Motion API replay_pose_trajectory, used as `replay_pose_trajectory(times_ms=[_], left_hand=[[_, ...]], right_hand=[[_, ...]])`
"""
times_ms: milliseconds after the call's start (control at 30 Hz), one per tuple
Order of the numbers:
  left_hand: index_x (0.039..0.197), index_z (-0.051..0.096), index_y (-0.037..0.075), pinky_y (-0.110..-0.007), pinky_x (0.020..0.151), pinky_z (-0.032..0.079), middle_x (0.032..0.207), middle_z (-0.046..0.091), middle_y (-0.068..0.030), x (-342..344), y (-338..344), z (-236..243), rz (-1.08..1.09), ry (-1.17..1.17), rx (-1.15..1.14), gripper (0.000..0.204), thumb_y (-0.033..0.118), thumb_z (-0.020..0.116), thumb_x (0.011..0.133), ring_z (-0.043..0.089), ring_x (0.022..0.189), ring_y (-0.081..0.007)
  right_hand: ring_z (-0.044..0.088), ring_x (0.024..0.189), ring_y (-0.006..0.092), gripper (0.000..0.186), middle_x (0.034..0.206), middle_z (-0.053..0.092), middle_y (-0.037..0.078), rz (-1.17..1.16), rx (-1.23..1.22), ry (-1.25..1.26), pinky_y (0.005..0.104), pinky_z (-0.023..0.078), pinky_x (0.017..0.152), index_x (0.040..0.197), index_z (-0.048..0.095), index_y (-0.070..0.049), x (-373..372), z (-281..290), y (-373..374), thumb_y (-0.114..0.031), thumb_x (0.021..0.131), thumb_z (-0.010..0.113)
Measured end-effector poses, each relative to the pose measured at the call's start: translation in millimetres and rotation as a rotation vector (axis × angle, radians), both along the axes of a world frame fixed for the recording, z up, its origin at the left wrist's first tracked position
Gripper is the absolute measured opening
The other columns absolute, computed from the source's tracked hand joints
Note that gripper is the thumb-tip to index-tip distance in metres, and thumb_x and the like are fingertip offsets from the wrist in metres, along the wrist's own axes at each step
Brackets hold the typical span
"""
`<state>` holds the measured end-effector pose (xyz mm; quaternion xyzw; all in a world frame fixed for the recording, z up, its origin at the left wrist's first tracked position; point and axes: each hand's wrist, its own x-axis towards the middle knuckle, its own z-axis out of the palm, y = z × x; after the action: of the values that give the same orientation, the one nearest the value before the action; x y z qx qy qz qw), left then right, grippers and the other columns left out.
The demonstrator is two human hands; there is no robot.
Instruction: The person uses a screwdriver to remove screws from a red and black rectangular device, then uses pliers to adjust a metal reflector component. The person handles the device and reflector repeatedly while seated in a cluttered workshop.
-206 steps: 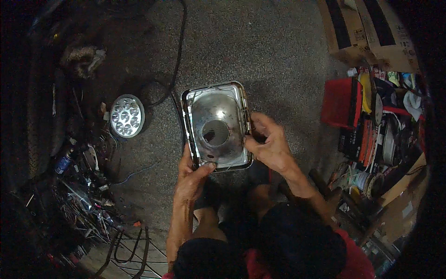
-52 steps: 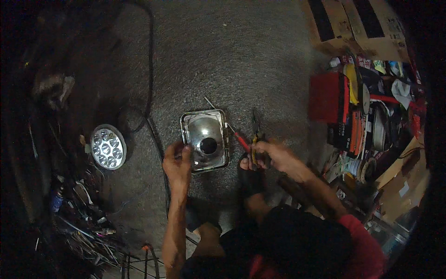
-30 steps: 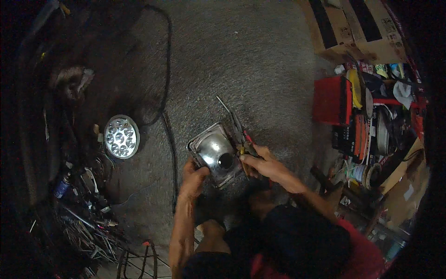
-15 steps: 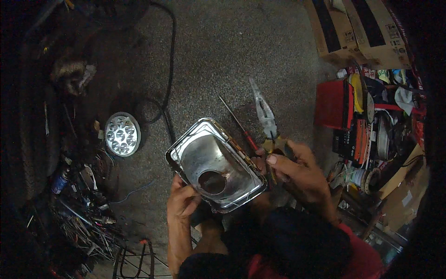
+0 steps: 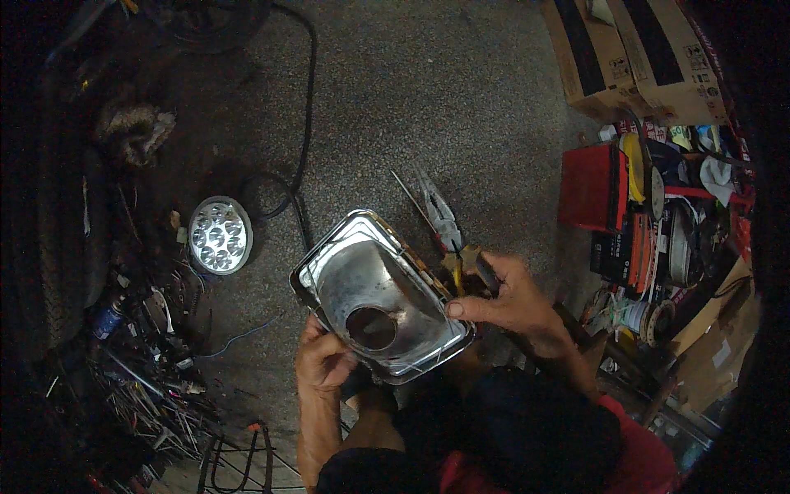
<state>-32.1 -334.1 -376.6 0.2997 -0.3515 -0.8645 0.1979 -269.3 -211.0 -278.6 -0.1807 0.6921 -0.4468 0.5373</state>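
Observation:
A rectangular headlight reflector (image 5: 362,276), shiny bowl-shaped metal with a round hole near its lower end, is tilted in front of me. My left hand (image 5: 322,361) grips its lower left edge, thumb bent over the rim. At its right side my right hand (image 5: 514,300) is closed around a pair of pliers (image 5: 440,212), whose jaws point up and away. My right thumb lies at the reflector's right rim. Beside the pliers shows the thin shaft of a screwdriver (image 5: 406,188); its handle is mostly hidden, and I cannot tell what supports it.
A round LED lamp (image 5: 220,237) lies on the floor at left, near a black cable (image 5: 309,123). Loose tools and scraps (image 5: 156,395) are heaped at lower left. Cardboard boxes (image 5: 634,58), a red box (image 5: 588,189) and wire spools (image 5: 654,317) line the right side.
The pliers have swung left and drawn nearer, their jaws now close to the screwdriver shaft. My right hand has shifted left to the reflector's rim. My left hand keeps its grip.

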Motion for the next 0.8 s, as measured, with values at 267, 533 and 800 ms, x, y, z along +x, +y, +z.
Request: replay_pose_trajectory(times_ms=[267,533,800], left_hand=[[0.122,0.049,0.008,-0.040,0.088,0.046,0.114,0.057,-0.0127,-26.1,-6.5,35.2,0.178,0.001,0.334,0.053,0.036,0.067,0.081,0.056,0.105,-0.0273],[0.124,0.048,0.002,-0.041,0.090,0.046,0.118,0.056,-0.0114,-46.6,-13.1,47.4,0.273,-0.292,0.456,0.057,0.048,0.053,0.090,0.055,0.106,-0.0243],[0.103,0.059,0.002,-0.032,0.078,0.048,0.097,0.060,-0.0071,-43.9,-15.3,41.6,0.385,-0.381,0.439,0.033,0.033,0.054,0.091,0.058,0.085,-0.0173]], right_hand=[[0.055,0.079,0.0093,0.043,0.086,0.063,0.002,0.207,-0.031,0.049,0.0280,0.046,0.071,0.105,0.060,-0.001,5.8,-7.9,3.3,-0.024,0.073,0.078],[0.057,0.080,0.0109,0.042,0.086,0.064,0.005,0.217,-0.036,0.148,0.0288,0.047,0.071,0.106,0.059,0.000,16.2,-11.4,2.5,-0.020,0.073,0.077],[0.062,0.084,0.0185,0.046,0.091,0.066,0.011,0.303,0.034,0.260,0.0316,0.049,0.075,0.105,0.059,0.001,23.1,-8.8,-1.0,-0.023,0.070,0.078]])
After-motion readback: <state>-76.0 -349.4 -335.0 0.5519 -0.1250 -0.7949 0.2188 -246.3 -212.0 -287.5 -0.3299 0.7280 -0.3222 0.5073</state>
